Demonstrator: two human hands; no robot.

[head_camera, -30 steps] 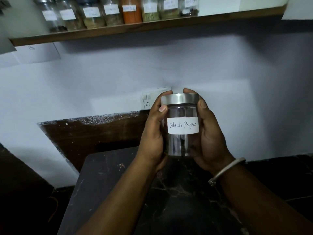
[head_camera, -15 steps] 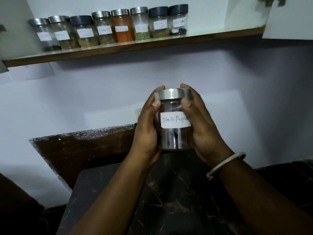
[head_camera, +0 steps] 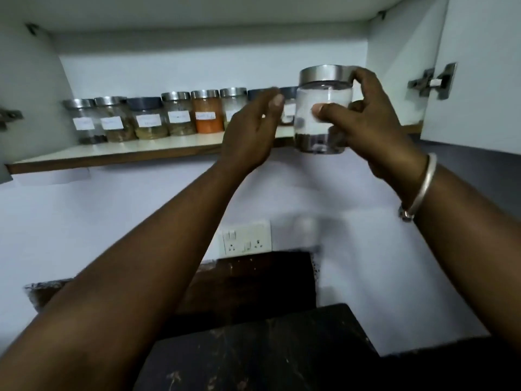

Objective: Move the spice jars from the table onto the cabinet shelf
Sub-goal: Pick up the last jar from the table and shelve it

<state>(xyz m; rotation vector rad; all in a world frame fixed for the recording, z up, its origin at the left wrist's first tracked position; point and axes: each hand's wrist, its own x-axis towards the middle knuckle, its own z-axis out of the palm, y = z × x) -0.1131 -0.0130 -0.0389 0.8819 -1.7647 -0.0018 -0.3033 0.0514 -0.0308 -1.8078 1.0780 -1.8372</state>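
My right hand (head_camera: 363, 119) grips the black pepper jar (head_camera: 324, 108), a clear glass jar with a steel lid, held upright in front of the right end of the cabinet shelf (head_camera: 118, 153). Its thumb lies across the jar's front and its fingers curl over the lid. My left hand (head_camera: 251, 131) hovers just left of the jar with fingers straight, apart from it. A row of several labelled spice jars (head_camera: 177, 117) stands on the shelf; the rightmost ones are partly hidden behind my hands.
The open cabinet door (head_camera: 479, 80) with its hinge (head_camera: 431, 80) hangs at the right. A wall socket (head_camera: 245, 241) sits below the shelf. The dark marble table (head_camera: 267, 348) lies under my arms.
Both hands have risen from above the table to shelf height with the jar. My left hand has let go of it; only my right hand holds it now.
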